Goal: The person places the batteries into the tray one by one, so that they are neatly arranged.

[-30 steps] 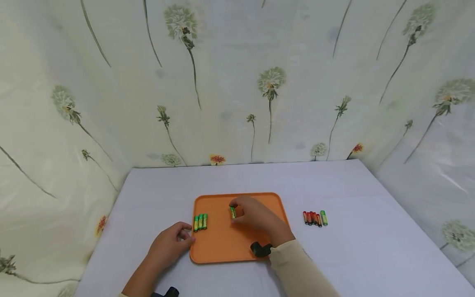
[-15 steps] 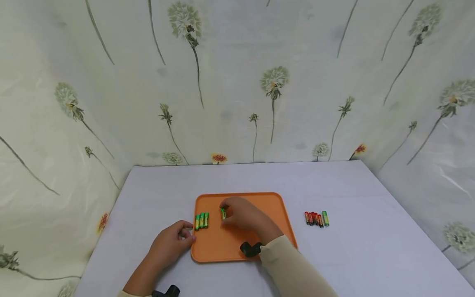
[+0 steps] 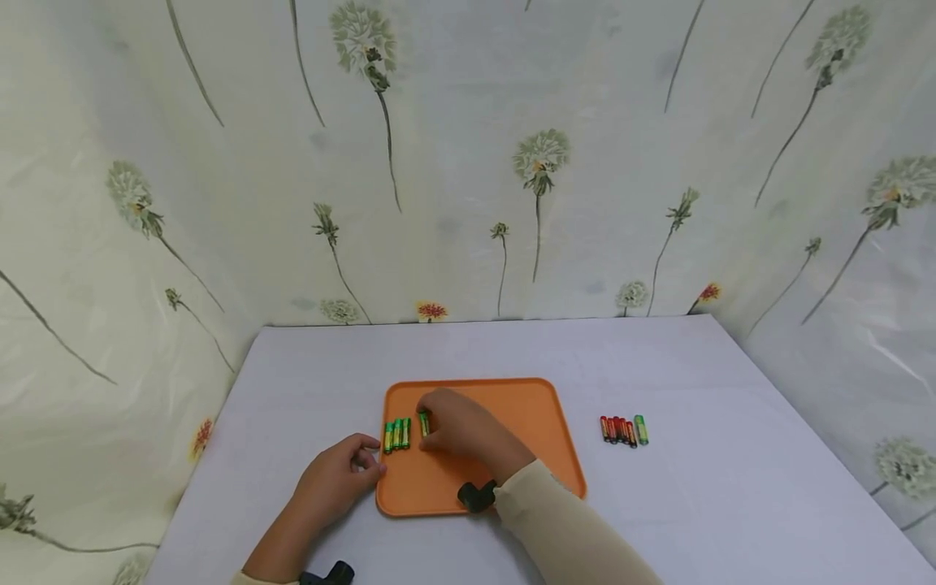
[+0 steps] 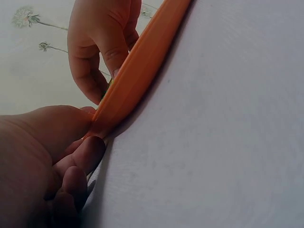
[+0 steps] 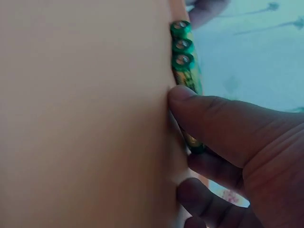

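Starting at the left, we see printed dandelions on the pale backdrop (image 3: 446, 138), which runs up the sides and behind the white table (image 3: 695, 487). Our left hand (image 3: 332, 483) comes in from the near side, with a black fitting (image 3: 338, 574) at its wrist. Its thumb and finger are clamped on the left rim of the orange tray (image 3: 413, 491), as we see up close in the left wrist view. Just inside that rim, we have three green batteries (image 3: 397, 435) lying side by side in a row. To their right, a single green battery (image 3: 424, 423) is over the tray, near the row but with a gap between. Our right hand (image 3: 471, 431) pinches it between thumb and fingers; whether it touches the tray, we cannot tell. Below that hand sits another black piece (image 3: 477, 496), next to the cuff of a cream sleeve (image 3: 578, 520). Farther right, well apart from the tray, we find a cluster of red-and-black batteries (image 3: 617, 431) on the table, then one more light green battery (image 3: 641, 430) just beside them at the right end.
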{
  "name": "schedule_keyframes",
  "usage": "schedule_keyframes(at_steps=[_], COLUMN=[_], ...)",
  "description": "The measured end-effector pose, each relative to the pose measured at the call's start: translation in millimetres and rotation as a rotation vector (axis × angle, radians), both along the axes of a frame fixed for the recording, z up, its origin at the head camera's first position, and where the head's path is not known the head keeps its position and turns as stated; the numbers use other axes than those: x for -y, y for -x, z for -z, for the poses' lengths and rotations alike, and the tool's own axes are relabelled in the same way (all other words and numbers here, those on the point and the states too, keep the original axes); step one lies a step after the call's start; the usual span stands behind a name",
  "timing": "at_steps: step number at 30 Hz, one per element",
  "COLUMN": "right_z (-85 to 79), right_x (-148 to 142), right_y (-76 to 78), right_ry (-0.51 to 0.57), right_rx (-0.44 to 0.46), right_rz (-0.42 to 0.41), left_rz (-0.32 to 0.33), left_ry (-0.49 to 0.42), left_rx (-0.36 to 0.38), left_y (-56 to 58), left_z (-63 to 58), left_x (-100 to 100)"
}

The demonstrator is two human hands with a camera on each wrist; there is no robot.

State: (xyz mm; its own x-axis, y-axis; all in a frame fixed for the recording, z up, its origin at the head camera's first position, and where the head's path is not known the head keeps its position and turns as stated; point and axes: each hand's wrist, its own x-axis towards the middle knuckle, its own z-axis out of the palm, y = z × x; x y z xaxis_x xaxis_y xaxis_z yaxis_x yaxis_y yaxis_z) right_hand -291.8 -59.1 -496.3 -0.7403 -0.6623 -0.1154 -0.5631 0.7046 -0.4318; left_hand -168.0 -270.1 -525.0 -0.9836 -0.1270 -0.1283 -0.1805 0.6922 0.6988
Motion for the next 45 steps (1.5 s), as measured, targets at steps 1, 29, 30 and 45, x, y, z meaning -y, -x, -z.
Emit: schedule_keyframes(at_steps=[1, 29, 30, 45], right_z=[-0.3, 0.0, 0.1, -1.7], right_x=[2, 17, 17, 15], right_y=[-0.7, -11.2, -11.3, -10.9], right_ry=[-0.007, -0.057, -0.058, -0.002], right_rx=[-0.01, -0.042, -0.044, 0.042], right_rz=[-0.002, -0.003, -0.005, 0.047], left_rz=[0.0, 0.007, 0.007, 0.007], left_ry=[-0.002, -0.006, -0.004, 0.002], left_rx=[-0.001, -0.035, -0.036, -0.025], left_y=[-0.1, -1.8, -1.8, -1.4], left_z=[-0.2, 0.6, 0.5, -0.5], left_x=[0, 0, 0, 0])
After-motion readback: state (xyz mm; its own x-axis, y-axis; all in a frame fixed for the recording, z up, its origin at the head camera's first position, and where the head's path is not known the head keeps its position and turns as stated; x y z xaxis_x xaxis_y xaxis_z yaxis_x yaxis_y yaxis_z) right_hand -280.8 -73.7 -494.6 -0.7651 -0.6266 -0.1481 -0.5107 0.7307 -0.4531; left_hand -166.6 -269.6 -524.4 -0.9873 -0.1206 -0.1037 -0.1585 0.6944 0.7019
